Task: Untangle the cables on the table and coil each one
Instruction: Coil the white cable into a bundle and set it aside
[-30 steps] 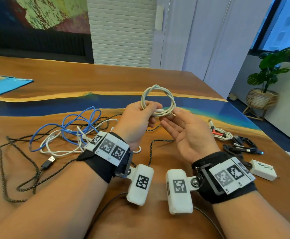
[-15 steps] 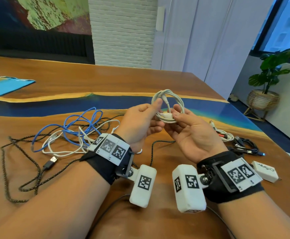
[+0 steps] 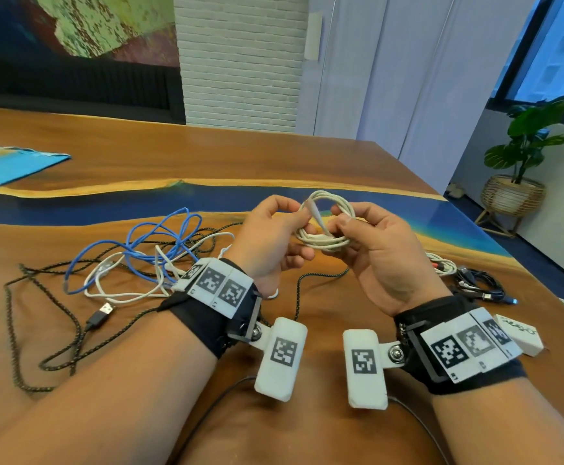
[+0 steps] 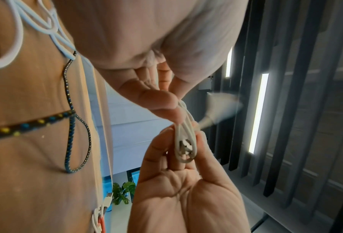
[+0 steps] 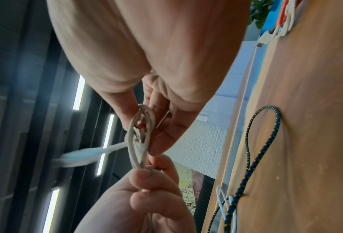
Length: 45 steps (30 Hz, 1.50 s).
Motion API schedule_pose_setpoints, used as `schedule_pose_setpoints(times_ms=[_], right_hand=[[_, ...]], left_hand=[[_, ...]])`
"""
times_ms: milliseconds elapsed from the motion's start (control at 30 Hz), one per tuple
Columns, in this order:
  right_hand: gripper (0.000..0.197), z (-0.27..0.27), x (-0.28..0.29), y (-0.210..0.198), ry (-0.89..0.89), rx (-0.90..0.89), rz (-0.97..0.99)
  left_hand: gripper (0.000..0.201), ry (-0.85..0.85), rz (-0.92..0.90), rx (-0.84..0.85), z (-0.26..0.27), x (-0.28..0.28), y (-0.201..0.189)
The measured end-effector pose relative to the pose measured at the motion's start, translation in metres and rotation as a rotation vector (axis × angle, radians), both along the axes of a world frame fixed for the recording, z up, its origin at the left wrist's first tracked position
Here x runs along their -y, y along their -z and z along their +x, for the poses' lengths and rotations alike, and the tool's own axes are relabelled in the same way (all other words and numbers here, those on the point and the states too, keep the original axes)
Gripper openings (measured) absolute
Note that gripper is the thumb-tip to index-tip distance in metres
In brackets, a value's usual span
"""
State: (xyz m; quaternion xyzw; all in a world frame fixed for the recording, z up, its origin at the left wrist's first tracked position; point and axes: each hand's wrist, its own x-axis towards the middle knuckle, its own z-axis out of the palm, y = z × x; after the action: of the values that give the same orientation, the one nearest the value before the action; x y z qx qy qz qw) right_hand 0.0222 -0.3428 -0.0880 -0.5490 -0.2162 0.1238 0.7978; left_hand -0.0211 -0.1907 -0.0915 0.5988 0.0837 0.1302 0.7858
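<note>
A small white cable coil (image 3: 328, 241) hangs above the table (image 3: 274, 156) between both hands. My left hand (image 3: 302, 213) pinches its left side, where the loose plug end (image 3: 315, 213) crosses the loop. My right hand (image 3: 340, 223) pinches the right side between thumb and fingers. In the left wrist view the coil (image 4: 184, 141) shows edge-on, with the left hand (image 4: 176, 111) above, the right hand (image 4: 186, 186) below and the plug end (image 4: 220, 108) blurred. The right wrist view shows the same coil (image 5: 139, 138) with the right hand (image 5: 145, 117) above it.
A tangle lies at the left: a blue cable (image 3: 160, 234), a white cable (image 3: 123, 285) and a black braided cable (image 3: 39, 333) with a USB plug (image 3: 101, 314). At the right lie a white-and-red coil (image 3: 443, 267), a black coil (image 3: 480, 285) and a white charger block (image 3: 519, 334).
The right hand, open under the coil a second ago, has closed on its right side. The coil has tipped from upright toward flat, and its loose end is swinging.
</note>
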Motion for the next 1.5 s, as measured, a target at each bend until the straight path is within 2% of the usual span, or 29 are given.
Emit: schedule_pose_setpoints(times_ms=[200,367,500,567,667,800,867,1133,1300,1500], right_hand=[[0.015,0.0,-0.004,0.001,0.104,0.052,-0.038],[0.017,0.005,-0.001,0.003,0.17,0.032,-0.085],[0.02,0.006,0.004,0.003,0.194,0.174,-0.248],[0.024,0.004,0.004,0.003,0.171,0.218,-0.291],[0.026,0.005,0.003,0.005,0.15,0.177,-0.252],[0.019,0.008,0.002,0.007,0.177,0.051,-0.139],[0.017,0.009,0.004,0.006,0.179,0.033,-0.161],[0.018,0.01,0.007,0.002,0.134,0.055,-0.17],[0.019,0.011,0.008,0.004,0.161,0.125,-0.301],[0.017,0.013,0.008,0.004,0.195,0.111,-0.312]], left_hand=[[0.004,-0.024,-0.002,0.018,0.0,0.0,-0.002],[0.028,0.02,-0.045,0.058,-0.003,0.0,-0.007],[0.04,-0.037,0.11,0.043,0.0,0.001,-0.003],[0.032,-0.079,0.149,0.025,0.003,-0.001,-0.001],[0.02,-0.107,0.148,0.015,0.005,-0.003,0.0],[0.027,-0.074,0.131,0.084,0.003,-0.001,-0.001],[0.028,-0.068,0.134,0.107,0.003,0.0,-0.001],[0.026,-0.073,0.169,0.104,0.002,-0.002,-0.002],[0.02,-0.088,0.16,0.079,0.002,-0.003,-0.003],[0.023,-0.057,0.169,0.047,0.0,-0.003,-0.003]])
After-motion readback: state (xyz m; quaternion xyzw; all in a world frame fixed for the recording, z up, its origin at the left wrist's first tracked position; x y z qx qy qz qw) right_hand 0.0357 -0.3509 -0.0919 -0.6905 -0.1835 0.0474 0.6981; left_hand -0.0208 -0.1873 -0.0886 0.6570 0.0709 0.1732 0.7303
